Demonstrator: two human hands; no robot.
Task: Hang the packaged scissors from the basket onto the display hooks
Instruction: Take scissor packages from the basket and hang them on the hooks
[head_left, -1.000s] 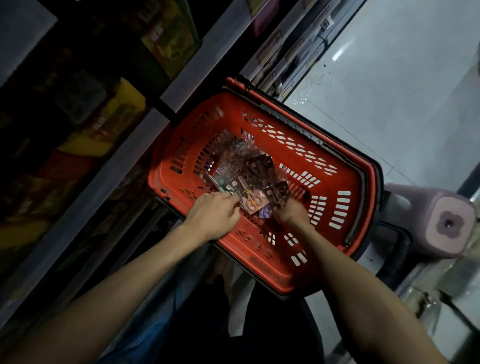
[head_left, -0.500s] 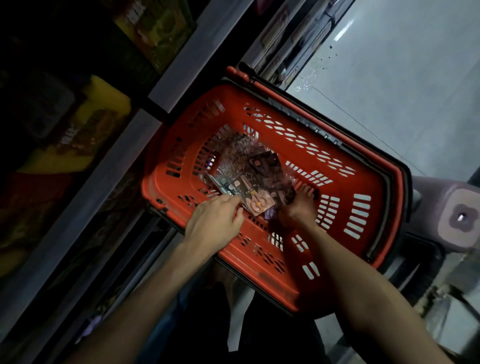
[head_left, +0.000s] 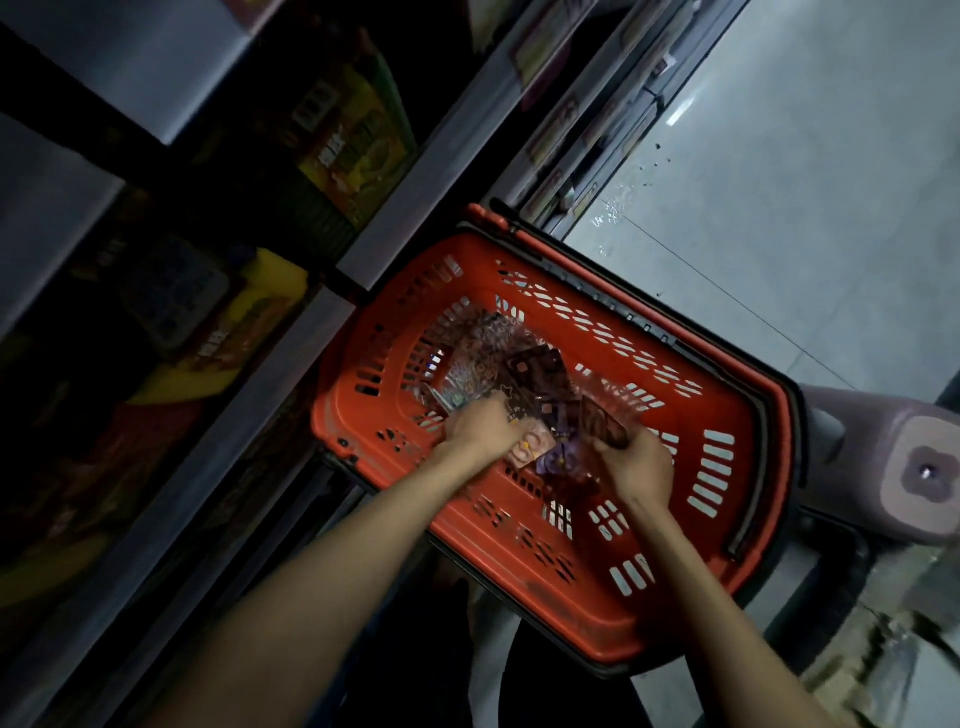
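A red plastic basket (head_left: 717, 519) sits low in front of me on the floor beside the shelving. A pile of packaged scissors (head_left: 524, 374) in glossy dark cards lies in it. My left hand (head_left: 480, 431) reaches into the pile and its curled fingers grip the near packs. My right hand (head_left: 636, 467) holds the right side of the same bundle of packs, fingers wrapped under it. No display hooks are in view.
Dark store shelves (head_left: 249, 415) with yellow and green boxed goods run along the left. A pale purple stool (head_left: 904, 467) stands right of the basket. Grey tiled floor (head_left: 805, 208) spreads at the upper right.
Both hands have closed round the packs and gathered them; the right hand has moved right and now holds the bundle's edge. The camera has shifted a little.
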